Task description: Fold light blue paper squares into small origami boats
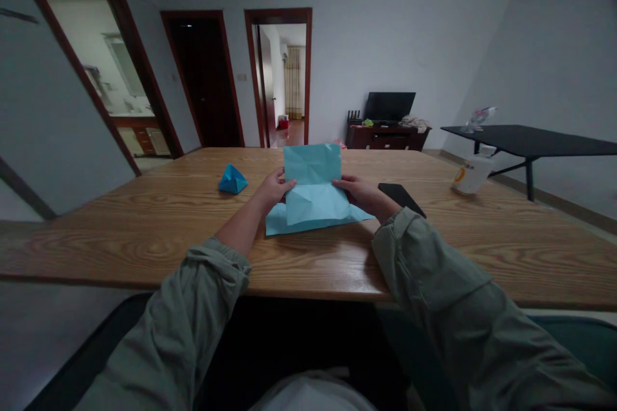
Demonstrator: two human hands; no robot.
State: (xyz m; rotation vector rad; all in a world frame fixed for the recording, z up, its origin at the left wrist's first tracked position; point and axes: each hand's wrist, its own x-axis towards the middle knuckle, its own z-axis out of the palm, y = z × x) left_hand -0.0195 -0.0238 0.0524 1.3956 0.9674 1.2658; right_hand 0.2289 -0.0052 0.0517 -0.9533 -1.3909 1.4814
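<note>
A creased light-blue sheet of paper (315,186) is held up between my two hands, above the table. My left hand (274,189) pinches its left edge, the thumb on the near face and the other fingers mostly hidden behind. On the opposite edge my right hand (359,191) grips in the same way. Fold lines cross the sheet, one running level through its middle. Beneath it lies another light-blue sheet (277,221), flat on the table and partly covered from view. To the left of my left hand stands a small folded blue paper shape (232,180) with a pointed top.
The wooden table (144,231) spreads out on both sides. A black flat object (402,198) lies right of my right hand, partly behind my forearm. Farther right stands a whitish cup (472,174). Beyond is a black table (530,140); a television (390,106) stands by the far wall.
</note>
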